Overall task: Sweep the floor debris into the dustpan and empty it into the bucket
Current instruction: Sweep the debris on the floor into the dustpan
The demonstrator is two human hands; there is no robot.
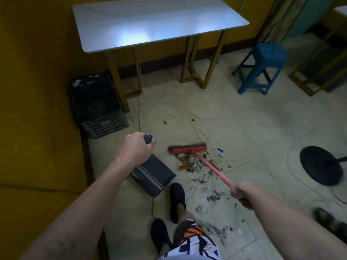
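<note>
Left hand (135, 147): fingers curled tight round the dark knob at the top of the dustpan handle, arm stretched forward.
Right hand (242, 194): wrapped round the pink broom handle (212, 169), low on the right and a touch blurred.
Broom head (187, 148): red block with purple and green bristles, down on the tiled floor at the far edge of the pile, its handle slanting back to the right hand.
Dustpan (155, 173): dark grey with a comb of teeth, on the floor just left of the pile. It sits apart from the broom head, with the forward foot beside it.
Debris pile (193, 164): dry leaves and paper scraps heaped right against the near side of the broom head — none of it in the pan.
Loose debris (212, 196): twigs and dust trail back over the tiles toward the feet.
Feet: two black shoes (177, 201), one ahead of the other, below patterned shorts.
Crate (97, 106): black and slatted, against the yellow wall beyond the dustpan, beside a table leg.
Around: a grey-topped table (159, 21) at the wall, a blue stool (262, 66) to its right, and a dark round stand base (321, 166) far right.
</note>
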